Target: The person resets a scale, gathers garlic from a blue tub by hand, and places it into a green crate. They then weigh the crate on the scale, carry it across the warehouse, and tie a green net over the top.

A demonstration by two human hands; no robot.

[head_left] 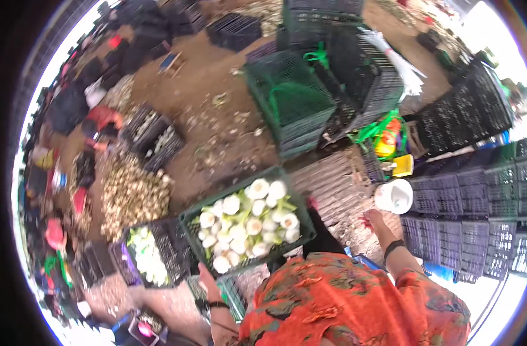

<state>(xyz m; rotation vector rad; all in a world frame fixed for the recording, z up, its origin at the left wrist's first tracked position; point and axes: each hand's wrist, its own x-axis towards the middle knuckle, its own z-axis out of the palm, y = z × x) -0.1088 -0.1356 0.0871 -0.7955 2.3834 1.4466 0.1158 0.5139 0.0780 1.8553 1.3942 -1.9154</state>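
Observation:
A dark green plastic crate full of white bulbs with trimmed green stalks stands in front of me. My left hand is at the crate's near left corner, its fingers stretched out along the outside. My right hand hangs out to the right, holding nothing, with its fingers apart. It is just below a white bucket. Dark bands circle both wrists.
To the left are another crate of white-green vegetables and a heap of pale bulbs. Stacked green crates rise ahead; dark crate stacks line the right. A person in red works at the far left.

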